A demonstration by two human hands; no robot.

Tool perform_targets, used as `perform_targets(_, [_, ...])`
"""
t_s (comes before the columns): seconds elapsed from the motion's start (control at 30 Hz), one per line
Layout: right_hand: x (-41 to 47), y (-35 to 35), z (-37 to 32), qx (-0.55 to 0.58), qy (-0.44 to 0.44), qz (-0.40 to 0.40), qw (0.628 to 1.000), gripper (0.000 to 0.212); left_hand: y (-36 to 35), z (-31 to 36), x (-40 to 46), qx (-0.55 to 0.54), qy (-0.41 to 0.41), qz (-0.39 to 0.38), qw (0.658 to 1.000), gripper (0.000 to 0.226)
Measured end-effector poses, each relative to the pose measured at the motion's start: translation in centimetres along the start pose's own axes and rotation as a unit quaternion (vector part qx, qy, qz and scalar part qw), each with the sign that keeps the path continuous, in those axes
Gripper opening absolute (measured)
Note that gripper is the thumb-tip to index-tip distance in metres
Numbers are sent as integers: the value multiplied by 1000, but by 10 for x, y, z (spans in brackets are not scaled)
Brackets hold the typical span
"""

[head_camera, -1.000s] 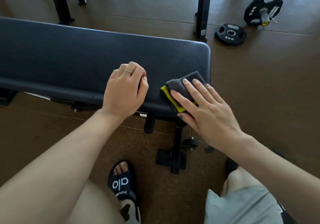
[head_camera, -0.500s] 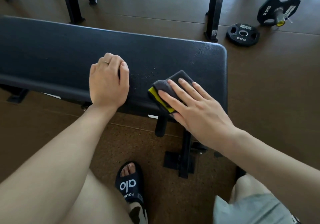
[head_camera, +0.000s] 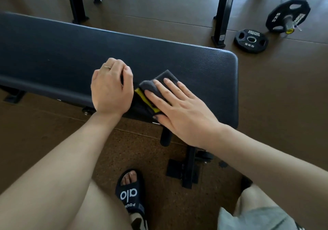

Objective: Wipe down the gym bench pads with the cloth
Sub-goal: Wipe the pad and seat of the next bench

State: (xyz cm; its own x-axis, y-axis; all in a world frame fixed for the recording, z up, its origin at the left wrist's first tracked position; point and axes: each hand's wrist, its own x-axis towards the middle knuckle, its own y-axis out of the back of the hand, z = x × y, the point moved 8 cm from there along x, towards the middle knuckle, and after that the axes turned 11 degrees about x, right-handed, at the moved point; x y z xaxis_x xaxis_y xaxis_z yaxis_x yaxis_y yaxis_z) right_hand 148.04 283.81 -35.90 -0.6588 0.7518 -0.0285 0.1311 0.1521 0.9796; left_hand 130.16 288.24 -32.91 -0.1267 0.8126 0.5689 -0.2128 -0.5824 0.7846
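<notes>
We see the pad (head_camera: 168, 55) running from the left edge of the frame to right of centre, black and grained, on a dark frame (head_camera: 190, 165) whose foot stands on the floor (head_camera: 284, 96) below it. The cloth (head_camera: 159, 80), grey with a yellow edge, lies folded on the pad's near side, at the centre of the frame. Our right hand (head_camera: 179, 109) presses on it with straight, spread fingers, so this grip is apart and flat, the thumb hanging over the pad's near edge. Our left hand (head_camera: 111, 87) rests on the pad just beside the cloth, to its left, fingers curled under and holding nothing; a ring shows on one finger. The two hands are close, the left thumb nearly at the cloth's corner.

At the upper right, two plates marked 5KG are on the floor: one (head_camera: 251, 40) lies flat, the other (head_camera: 287, 15) sits on a bar end. A black sandal (head_camera: 130, 194) shows at the bottom centre.
</notes>
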Motion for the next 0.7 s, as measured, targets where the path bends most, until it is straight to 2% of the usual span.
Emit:
perform_targets(0.17, [-45, -2, 29, -37, 7, -17, 999, 64, -3, 8, 0, 10, -20, 8, 1000, 35])
perform_targets(0.3, [7, 3, 9, 23, -35, 9, 999, 66, 0, 10, -1, 26, -51, 8, 998, 38])
perform_targets(0.4, [35, 2, 5, 40, -74, -9, 996, 67, 0, 12, -1, 34, -60, -9, 998, 38])
perform_targets(0.5, [5, 2, 11, 16, -29, -20, 999, 66, 9, 2, 4, 11, -87, -22, 996, 32])
perform_targets(0.57, [-24, 2, 18, -13, -6, -21, 1000, 66, 15, -18, 7, 38, -100, -14, 994, 31])
perform_targets(0.7, [-36, 1, 22, -22, -2, -22, 1000, 65, 3, -49, 3, 77, -38, -36, 996, 39])
